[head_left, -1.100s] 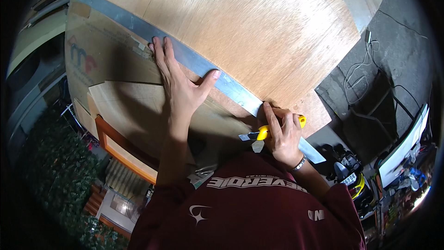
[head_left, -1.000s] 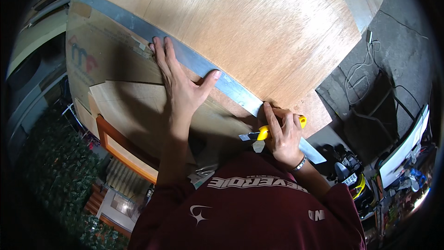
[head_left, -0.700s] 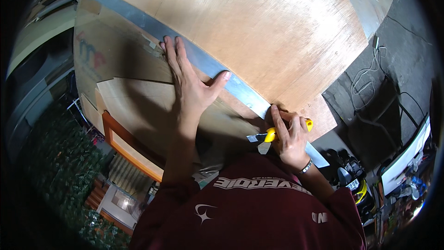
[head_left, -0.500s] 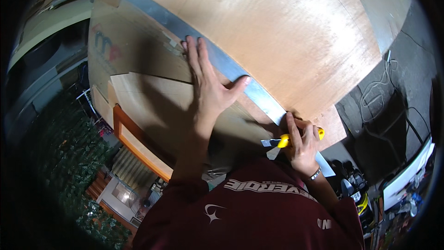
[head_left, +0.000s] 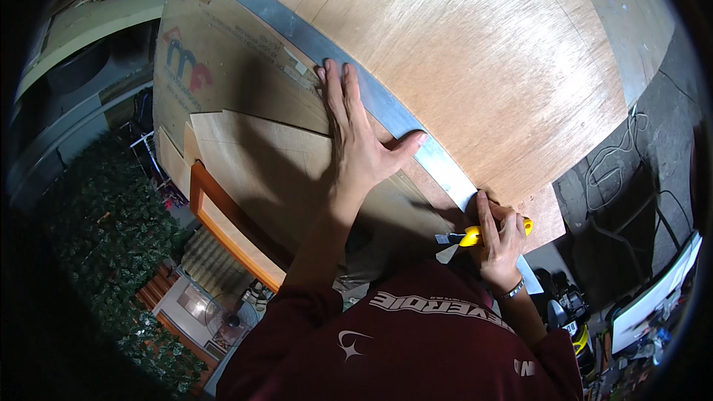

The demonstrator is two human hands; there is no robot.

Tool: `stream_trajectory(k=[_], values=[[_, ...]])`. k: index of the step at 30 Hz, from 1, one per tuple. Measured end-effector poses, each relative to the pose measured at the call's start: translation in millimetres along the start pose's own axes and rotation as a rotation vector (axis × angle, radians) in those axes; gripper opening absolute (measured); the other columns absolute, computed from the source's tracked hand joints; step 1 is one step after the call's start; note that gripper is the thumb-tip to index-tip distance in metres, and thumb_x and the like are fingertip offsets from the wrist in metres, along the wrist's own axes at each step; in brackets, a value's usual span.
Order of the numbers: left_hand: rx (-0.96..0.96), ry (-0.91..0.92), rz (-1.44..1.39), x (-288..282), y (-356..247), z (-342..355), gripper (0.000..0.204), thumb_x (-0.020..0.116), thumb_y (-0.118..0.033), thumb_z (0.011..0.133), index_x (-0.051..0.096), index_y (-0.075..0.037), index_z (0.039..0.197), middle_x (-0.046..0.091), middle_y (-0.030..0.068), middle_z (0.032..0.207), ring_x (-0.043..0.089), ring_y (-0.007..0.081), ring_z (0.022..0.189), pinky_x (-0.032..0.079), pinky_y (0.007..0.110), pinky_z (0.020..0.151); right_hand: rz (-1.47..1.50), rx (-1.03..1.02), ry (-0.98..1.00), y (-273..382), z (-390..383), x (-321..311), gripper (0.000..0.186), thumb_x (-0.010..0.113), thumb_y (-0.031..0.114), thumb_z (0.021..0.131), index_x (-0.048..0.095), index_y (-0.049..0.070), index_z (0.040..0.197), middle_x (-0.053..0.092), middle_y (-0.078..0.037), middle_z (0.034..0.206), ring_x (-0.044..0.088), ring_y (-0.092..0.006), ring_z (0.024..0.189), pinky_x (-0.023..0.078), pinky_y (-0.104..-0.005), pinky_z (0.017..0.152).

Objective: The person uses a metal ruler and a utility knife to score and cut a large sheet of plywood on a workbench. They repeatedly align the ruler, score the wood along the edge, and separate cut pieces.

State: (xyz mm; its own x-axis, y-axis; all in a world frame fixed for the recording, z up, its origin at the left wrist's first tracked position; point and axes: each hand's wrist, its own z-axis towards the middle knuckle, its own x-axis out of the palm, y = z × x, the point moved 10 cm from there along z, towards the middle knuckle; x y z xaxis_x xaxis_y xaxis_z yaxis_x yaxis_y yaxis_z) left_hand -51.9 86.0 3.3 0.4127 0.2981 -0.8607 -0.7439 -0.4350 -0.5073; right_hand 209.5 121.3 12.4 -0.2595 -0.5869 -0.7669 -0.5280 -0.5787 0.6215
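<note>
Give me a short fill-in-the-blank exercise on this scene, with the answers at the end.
The right hand holds a cutter whose casing is mostly ____ in colour.
The splayed hand pressing on the metal strip is the person's ____ one.
A shiny band circles the person's ____ wrist.

Missing words: yellow; left; right.

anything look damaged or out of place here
Two mild oddities. The cardboard has a ragged, torn-looking patch near the left hand, unlike its smoother surface around. And the yellow cutter is in the right hand with its blade bared while that hand also rests on the metal straightedge.
</note>
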Motion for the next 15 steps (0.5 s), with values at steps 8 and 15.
stream_trajectory(k=[8,15], values=[[-0.002,0.001,0.0,-0.1,0.0,-0.5,0.133,0.091,-0.043,0.068,0.01,0.004,0.162,0.004,0.0392,0.164,0.007,0.0575,0.153,0.017,0.068,0.122,-0.011,-0.022,-0.019,1.5,2.7,-2.9,0.059,0.074,0.011,0.082,0.062,0.0,0.139,0.065,-0.009,0.111,0.063,-0.0214,0.096,0.05,-0.0421,0.088],[0.016,-0.012,0.012,1.2,-0.3,-0.2,0.136,0.091,-0.047,0.065,0.011,0.01,0.16,0.007,0.041,0.163,0.01,0.0588,0.152,0.016,0.068,0.122,-0.01,-0.026,-0.091,6.5,5.4,-8.1,0.061,0.078,0.011,0.08,0.063,-0.001,0.138,0.065,-0.009,0.108,0.06,-0.0217,0.088,0.047,-0.038,0.075]])
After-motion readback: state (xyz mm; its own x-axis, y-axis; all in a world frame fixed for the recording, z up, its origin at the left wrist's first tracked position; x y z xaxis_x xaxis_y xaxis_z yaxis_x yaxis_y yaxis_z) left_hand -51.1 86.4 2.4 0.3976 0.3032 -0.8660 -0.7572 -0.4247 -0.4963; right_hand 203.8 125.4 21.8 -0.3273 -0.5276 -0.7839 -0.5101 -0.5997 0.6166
